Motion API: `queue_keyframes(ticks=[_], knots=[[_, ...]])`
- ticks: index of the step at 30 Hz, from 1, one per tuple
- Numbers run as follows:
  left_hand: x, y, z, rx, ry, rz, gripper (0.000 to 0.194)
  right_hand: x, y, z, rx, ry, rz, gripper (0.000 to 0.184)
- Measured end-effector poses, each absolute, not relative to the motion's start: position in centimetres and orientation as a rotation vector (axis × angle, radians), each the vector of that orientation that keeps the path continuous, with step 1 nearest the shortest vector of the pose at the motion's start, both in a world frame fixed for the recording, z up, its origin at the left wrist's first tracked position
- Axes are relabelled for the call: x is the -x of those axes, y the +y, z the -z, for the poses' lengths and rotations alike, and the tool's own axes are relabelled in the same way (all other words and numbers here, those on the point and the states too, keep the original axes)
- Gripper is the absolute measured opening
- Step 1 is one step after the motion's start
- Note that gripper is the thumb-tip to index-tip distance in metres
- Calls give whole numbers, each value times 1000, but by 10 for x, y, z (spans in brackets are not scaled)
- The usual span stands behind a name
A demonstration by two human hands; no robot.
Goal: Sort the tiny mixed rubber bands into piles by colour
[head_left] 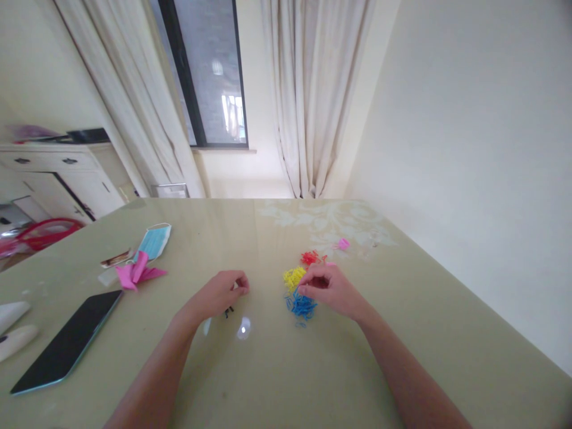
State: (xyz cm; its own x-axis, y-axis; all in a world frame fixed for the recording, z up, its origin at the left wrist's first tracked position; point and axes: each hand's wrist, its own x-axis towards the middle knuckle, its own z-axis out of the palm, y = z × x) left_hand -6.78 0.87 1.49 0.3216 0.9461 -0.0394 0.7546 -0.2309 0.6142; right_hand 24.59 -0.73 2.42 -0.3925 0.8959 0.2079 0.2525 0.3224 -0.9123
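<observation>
My right hand (328,288) hovers at the right side of a pile of thin blue pieces (301,305), thumb and forefinger brought together. Whatever may be in that pinch is too small to make out. Behind the blue pile lies a yellow pile (294,277), and a red pile (311,257) sits farther back, partly hidden by my hand. The pieces look like small rubber bands. Over to the left, my left hand (223,293) rests close to the table with its fingers curled in, their contents hidden. Several small black pieces (229,311) lie just beneath it.
On the left of the table (268,369) are a dark tablet (67,342), a pink folded item (137,271), a blue face mask (154,241) and white objects (15,339). A small pink item (343,244) lies behind the piles. A wall (482,167) borders the right edge.
</observation>
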Motion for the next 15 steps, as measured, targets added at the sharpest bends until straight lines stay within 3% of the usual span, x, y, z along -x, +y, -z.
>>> queue_keyframes(ticks=[3, 7, 15], knots=[[55, 7, -20, -1974, 1429, -646, 19, -244, -3, -15, 1163, -2115, -798, 5], [36, 1, -27, -1742, 1222, -829, 27, -240, -2, -11, 1224, -2275, -660, 14], [11, -12, -25, -1363, 988, -909, 31, -228, -11, -15, 1072, -1964, -823, 18]])
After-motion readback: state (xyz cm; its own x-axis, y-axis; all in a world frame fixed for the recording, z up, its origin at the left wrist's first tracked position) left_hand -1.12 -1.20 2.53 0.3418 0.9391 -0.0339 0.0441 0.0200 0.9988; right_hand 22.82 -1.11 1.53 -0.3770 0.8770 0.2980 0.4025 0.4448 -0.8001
